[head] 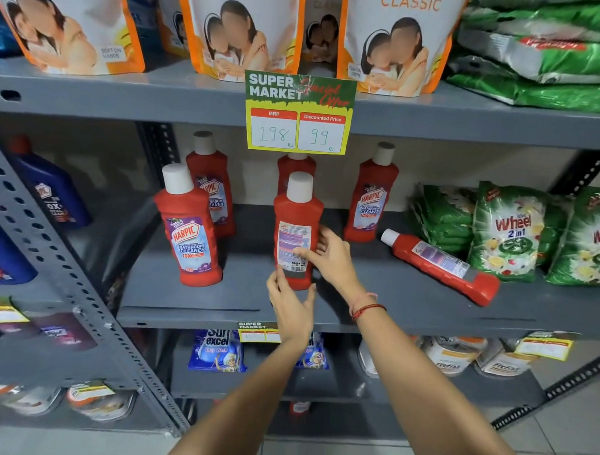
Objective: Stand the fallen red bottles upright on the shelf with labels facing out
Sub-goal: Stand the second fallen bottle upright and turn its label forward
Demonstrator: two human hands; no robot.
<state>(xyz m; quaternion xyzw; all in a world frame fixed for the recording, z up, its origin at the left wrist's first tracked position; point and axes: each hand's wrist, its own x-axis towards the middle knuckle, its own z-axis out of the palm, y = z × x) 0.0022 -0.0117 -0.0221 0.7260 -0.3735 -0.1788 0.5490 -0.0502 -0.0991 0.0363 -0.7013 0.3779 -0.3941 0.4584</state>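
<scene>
While both hands close around it, the middle red bottle [297,227] stands upright near the front of the grey shelf [221,303], its back label with the barcode turned outward. The left hand [290,307] cups the bottle's base from six o'clock, thumb on the left edge and fingers curled toward the right. The right hand [331,255] grips the body from three o'clock, its thumb pressed across the lower part of the label; a red thread bracelet [367,306] circles that wrist.

At nine o'clock from the held bottle, a front-row bottle [188,230] stands upright with its front label facing out. Behind it, at about ten o'clock, a back-left bottle [209,190] also shows its front label. At twelve o'clock a rear bottle [295,171] is mostly hidden by a price card [299,113] hanging from the shelf above. At two o'clock a back-right bottle [373,196] stands with its front label out.

At three o'clock a fallen bottle [440,266] lies on its side, white cap pointing toward the back-left, back label up, just beside green detergent packets [506,234].
</scene>
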